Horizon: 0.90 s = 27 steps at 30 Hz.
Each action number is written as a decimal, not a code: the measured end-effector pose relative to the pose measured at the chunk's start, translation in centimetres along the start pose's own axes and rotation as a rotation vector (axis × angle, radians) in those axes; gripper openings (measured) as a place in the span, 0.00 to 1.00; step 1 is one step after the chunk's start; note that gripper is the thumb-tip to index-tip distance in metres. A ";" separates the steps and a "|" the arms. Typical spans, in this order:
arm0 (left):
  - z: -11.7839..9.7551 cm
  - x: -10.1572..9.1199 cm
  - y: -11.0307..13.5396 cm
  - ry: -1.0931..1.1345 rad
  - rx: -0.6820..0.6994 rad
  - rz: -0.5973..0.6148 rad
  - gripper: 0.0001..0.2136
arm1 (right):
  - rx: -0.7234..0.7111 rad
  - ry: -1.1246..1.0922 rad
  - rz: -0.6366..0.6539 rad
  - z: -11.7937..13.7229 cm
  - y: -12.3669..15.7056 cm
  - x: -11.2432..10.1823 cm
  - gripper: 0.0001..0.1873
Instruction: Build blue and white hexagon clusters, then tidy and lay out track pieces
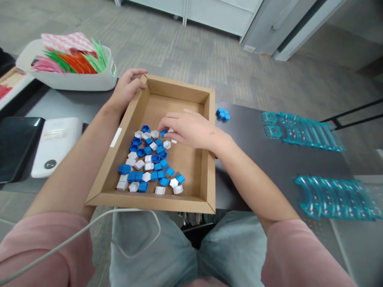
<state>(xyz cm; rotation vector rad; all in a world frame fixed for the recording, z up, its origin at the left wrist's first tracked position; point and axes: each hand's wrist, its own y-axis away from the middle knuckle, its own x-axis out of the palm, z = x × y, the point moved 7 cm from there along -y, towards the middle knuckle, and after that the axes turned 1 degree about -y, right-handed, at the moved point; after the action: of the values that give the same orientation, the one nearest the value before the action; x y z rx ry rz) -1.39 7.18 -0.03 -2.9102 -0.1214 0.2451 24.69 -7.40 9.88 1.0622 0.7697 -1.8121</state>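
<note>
My left hand (131, 87) is closed round the far left corner of a shallow cardboard tray (211, 179), which lies tilted towards me. Many small blue and white hexagonal pieces (149, 166) are gathered in its near left part, some with their hollow side up. Over the tray's middle, my right hand (188, 128) reaches in from the right with curled fingers. Thumb and fingertips close on a blue hexagonal piece (163, 133), partly hidden by the hand. A few white pieces (166, 144) lie just under and beside that hand.
A small cluster of blue pieces (223, 114) sits on the dark table (239, 159) right of the tray. Further right lie clear teal plastic parts (311, 131). At left are a white basket (80, 81) of colourful strips, a white device (56, 147) and a black tablet (18, 147). A white cable (98, 218) crosses my lap.
</note>
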 end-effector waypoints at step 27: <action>-3.6 -0.3 2.1 -0.281 -0.197 -0.154 0.33 | 0.670 -0.065 -0.757 -22.2 18.9 -2.9 0.10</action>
<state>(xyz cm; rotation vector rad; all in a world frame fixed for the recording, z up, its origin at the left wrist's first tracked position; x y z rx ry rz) -0.95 4.31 3.00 -3.0203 -0.4358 0.6477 50.24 3.95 1.19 1.1978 0.5624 -2.8699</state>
